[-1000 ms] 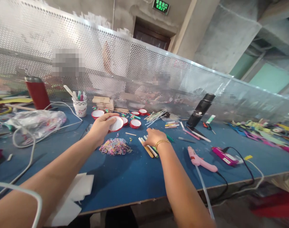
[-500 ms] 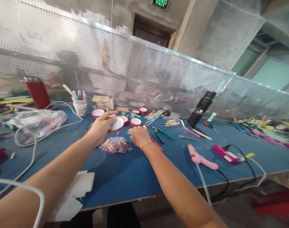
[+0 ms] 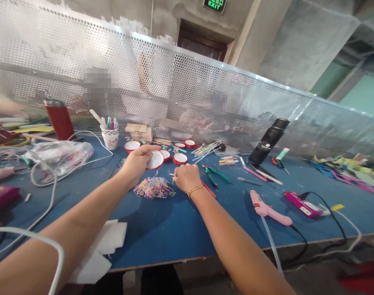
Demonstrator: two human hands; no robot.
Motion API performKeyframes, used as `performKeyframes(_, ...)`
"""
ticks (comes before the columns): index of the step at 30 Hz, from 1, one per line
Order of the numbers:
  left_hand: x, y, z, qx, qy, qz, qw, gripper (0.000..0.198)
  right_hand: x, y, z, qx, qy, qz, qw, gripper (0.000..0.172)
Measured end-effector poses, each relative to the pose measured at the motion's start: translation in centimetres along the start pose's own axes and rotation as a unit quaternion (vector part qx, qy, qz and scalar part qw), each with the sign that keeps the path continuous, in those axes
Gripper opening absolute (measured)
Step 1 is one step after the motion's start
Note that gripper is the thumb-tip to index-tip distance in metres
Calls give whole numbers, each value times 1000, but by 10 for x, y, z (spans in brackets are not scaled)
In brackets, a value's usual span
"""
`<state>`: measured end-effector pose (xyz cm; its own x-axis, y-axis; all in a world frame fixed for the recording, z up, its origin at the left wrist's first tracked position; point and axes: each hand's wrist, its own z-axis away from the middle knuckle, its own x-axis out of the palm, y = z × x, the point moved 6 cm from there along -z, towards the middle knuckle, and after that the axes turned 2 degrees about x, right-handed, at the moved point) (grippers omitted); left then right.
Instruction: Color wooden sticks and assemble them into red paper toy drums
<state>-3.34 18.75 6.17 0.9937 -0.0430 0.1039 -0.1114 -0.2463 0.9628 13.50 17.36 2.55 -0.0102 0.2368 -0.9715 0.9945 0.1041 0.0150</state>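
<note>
My left hand (image 3: 137, 164) grips a round white disc with a red rim (image 3: 155, 159) by its left edge, thumb and fingers closed on it. The disc is held up, tilted, above the far side of a heap of small colourful rubber bands (image 3: 154, 187). Just right of that heap, my right hand (image 3: 187, 177) is closed, knuckles up. The end of a thin pale stick (image 3: 172, 175) pokes out on its left side; the rest is hidden by the fingers. Behind the hands sit more red-rimmed white discs (image 3: 180, 158), some stacked.
Green-handled pliers (image 3: 219, 174) and a red-handled tool (image 3: 209, 190) lie right of my right hand. Farther right are a pink glue gun (image 3: 268, 209) and a black bottle (image 3: 269, 141). A paper cup of pens (image 3: 110, 137) stands back left, before a perforated metal screen (image 3: 187, 90).
The view has turned slightly left, so everything appears shifted right. Both hands keep about the same place over the table, the left still holding the disc.
</note>
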Motion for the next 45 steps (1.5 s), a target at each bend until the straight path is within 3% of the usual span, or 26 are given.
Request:
performKeyframes(4,0,1,0,11,2,-25,1000,18,2,-4,2,-4,10,-58,998,14)
performKeyframes(8,-3,0,0,5,7,-59,998,17,-8,0,2,-7,33,-169,985,13)
performKeyframes(15,3,4,2,70,-38,-156,985,25,-17,-1,1,-35,69,-392,917,22)
performKeyframes(21,11,5,5,89,-88,-217,968,28,-25,-5,6,-36,109,-459,881,20)
performKeyframes(28,21,-3,9,69,-143,-198,967,20,-32,-5,11,-26,149,-427,892,16)
performKeyframes(37,16,-14,6,55,-133,-209,967,19,-33,-10,13,-40,156,-372,914,16)
performKeyframes(40,12,-11,6,84,-123,-270,951,18,-34,-12,15,-43,153,-354,922,15)
performKeyframes(45,9,4,13,98,-95,-435,890,13,-35,-19,18,-50,132,-328,934,13)
